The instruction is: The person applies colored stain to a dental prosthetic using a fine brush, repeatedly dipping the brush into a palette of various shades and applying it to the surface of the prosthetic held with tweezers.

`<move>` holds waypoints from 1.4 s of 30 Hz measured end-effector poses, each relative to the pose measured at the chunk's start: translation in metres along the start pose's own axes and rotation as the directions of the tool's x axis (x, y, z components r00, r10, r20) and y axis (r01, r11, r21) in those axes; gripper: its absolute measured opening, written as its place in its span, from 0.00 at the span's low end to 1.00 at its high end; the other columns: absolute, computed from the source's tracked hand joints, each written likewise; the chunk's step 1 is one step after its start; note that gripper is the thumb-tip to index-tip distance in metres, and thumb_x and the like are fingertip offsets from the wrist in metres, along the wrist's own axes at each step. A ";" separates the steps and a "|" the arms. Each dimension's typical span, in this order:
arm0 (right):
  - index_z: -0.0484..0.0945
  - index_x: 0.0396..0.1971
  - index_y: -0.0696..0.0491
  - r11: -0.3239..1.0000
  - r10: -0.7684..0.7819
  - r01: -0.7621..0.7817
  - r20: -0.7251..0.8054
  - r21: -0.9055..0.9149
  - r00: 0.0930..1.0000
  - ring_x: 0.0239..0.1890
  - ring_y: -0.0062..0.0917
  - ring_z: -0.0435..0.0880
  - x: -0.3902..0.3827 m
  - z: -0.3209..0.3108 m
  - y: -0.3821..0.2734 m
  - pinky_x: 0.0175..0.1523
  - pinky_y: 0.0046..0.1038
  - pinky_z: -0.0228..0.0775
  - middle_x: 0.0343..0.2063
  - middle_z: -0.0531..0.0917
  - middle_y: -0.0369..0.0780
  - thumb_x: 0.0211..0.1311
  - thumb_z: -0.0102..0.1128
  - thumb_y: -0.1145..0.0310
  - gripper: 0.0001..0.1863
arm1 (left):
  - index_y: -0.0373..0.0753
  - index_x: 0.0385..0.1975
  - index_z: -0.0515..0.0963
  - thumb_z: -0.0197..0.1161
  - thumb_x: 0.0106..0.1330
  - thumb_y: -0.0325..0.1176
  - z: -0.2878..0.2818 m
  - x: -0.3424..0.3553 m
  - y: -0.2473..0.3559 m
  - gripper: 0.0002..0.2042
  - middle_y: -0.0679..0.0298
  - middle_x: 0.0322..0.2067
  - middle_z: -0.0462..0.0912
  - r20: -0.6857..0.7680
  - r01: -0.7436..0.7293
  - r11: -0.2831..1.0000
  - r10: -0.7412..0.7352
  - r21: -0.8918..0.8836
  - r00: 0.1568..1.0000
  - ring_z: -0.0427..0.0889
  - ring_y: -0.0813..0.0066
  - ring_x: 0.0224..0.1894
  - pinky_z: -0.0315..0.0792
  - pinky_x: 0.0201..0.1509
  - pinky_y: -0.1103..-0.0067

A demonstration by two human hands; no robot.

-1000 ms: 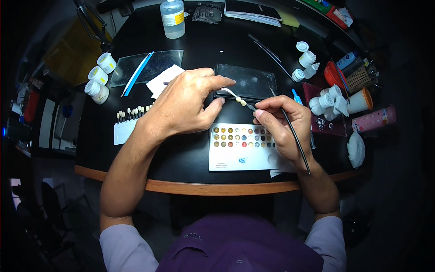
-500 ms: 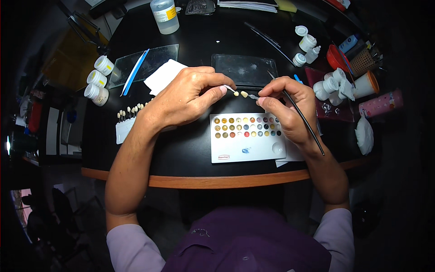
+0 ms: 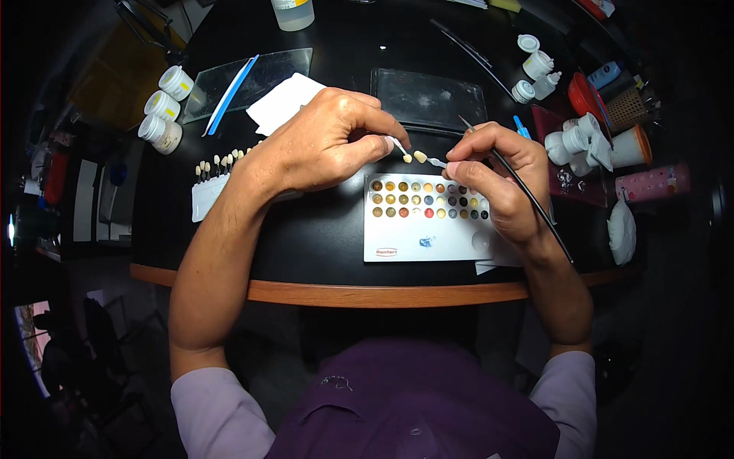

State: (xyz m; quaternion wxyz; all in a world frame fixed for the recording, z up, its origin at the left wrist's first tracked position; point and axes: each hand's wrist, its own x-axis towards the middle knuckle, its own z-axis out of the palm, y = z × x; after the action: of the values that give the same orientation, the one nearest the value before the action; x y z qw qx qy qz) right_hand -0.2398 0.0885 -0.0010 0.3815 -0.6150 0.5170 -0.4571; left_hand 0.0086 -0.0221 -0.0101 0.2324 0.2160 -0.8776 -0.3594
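Observation:
My left hand (image 3: 329, 141) pinches a thin pale holder (image 3: 398, 145) with a small cream-coloured tooth crown (image 3: 407, 158) at its tip. Right beside that crown, nearly touching it, is a tooth-shaped shade tab (image 3: 420, 157), whose pale stem my right hand (image 3: 501, 172) grips between thumb and fingers. A slim dark brush (image 3: 552, 229) also rests in my right hand, slanting across it with its pointed tip up and away. Below both teeth lies a white palette (image 3: 397, 239) with rows of coloured paste wells, partly covered by my right hand.
Behind my left forearm stands a shade guide (image 3: 208, 197) with several tooth tabs. White jars (image 3: 162, 105) line the left, with a glass plate (image 3: 287, 65) nearby. A dark flat case (image 3: 428, 99) lies beyond my hands. White containers (image 3: 567, 145) and a red bowl (image 3: 585, 96) crowd the right.
The whole view has shifted, so the palette and dark case appear further right and the palette higher. Both hands keep their grips, and the crown and shade tab stay side by side.

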 end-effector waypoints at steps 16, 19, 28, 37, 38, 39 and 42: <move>0.89 0.34 0.59 1.000 0.016 -0.017 0.019 0.017 1.000 0.39 0.22 0.87 0.001 0.002 0.001 0.51 0.27 0.77 0.32 0.88 0.40 0.57 0.72 0.76 0.05 | 0.34 0.43 0.91 0.63 0.63 0.32 0.000 0.000 0.000 0.15 0.59 0.24 0.79 0.009 -0.003 1.000 0.003 0.022 1.000 0.75 0.69 0.29 0.68 0.36 0.69; 0.89 0.34 0.59 0.999 0.019 -0.019 0.019 0.031 1.000 0.39 0.22 0.87 0.000 0.002 -0.001 0.50 0.27 0.77 0.31 0.88 0.40 0.58 0.72 0.77 0.05 | 0.34 0.43 0.92 0.64 0.62 0.32 -0.001 0.000 0.000 0.15 0.59 0.23 0.78 0.000 -0.004 1.000 0.004 0.022 1.000 0.74 0.69 0.28 0.67 0.35 0.69; 0.89 0.34 0.59 1.000 0.020 -0.020 0.018 0.006 1.000 0.38 0.22 0.87 0.001 0.002 -0.001 0.50 0.26 0.77 0.31 0.89 0.40 0.58 0.72 0.76 0.05 | 0.34 0.43 0.92 0.64 0.62 0.32 0.000 0.000 0.001 0.15 0.59 0.22 0.77 -0.010 -0.022 0.999 0.022 0.039 1.000 0.73 0.69 0.28 0.66 0.34 0.69; 0.89 0.33 0.58 0.996 0.012 -0.011 0.014 -0.092 1.000 0.37 0.21 0.87 0.002 0.005 -0.002 0.48 0.25 0.77 0.30 0.89 0.40 0.58 0.73 0.76 0.04 | 0.33 0.42 0.91 0.64 0.61 0.32 -0.002 0.000 -0.001 0.15 0.58 0.22 0.76 -0.008 -0.007 0.999 0.007 0.035 1.000 0.73 0.68 0.27 0.65 0.34 0.69; 0.90 0.33 0.58 0.983 -0.013 0.016 0.015 -0.184 1.000 0.36 0.22 0.87 0.003 0.005 0.000 0.47 0.26 0.77 0.30 0.89 0.40 0.58 0.73 0.76 0.04 | 0.33 0.42 0.91 0.64 0.61 0.32 -0.001 -0.001 -0.002 0.15 0.58 0.22 0.76 -0.009 -0.004 0.999 0.004 0.034 1.000 0.73 0.68 0.27 0.65 0.34 0.69; 0.90 0.33 0.58 0.982 -0.013 0.015 0.016 -0.186 1.000 0.36 0.22 0.87 0.003 0.005 0.001 0.47 0.26 0.77 0.30 0.89 0.40 0.58 0.73 0.76 0.04 | 0.33 0.42 0.91 0.64 0.61 0.32 -0.001 -0.001 -0.002 0.15 0.58 0.22 0.76 -0.012 0.001 0.999 -0.001 0.032 1.000 0.73 0.68 0.27 0.65 0.34 0.69; 0.90 0.32 0.58 0.900 -0.112 0.108 0.015 -0.423 0.994 0.35 0.25 0.87 0.003 0.006 0.007 0.44 0.27 0.79 0.30 0.89 0.43 0.57 0.73 0.76 0.04 | 0.33 0.42 0.91 0.64 0.61 0.32 -0.002 -0.001 -0.002 0.15 0.59 0.22 0.76 -0.020 -0.003 0.999 0.004 0.042 1.000 0.73 0.68 0.27 0.65 0.34 0.69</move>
State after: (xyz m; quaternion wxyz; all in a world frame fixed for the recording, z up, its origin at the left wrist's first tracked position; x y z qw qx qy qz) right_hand -0.2357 0.0844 -0.0093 0.2105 -0.7089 0.5701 -0.3580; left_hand 0.0110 -0.0235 -0.0102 0.2372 0.2228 -0.8831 -0.3381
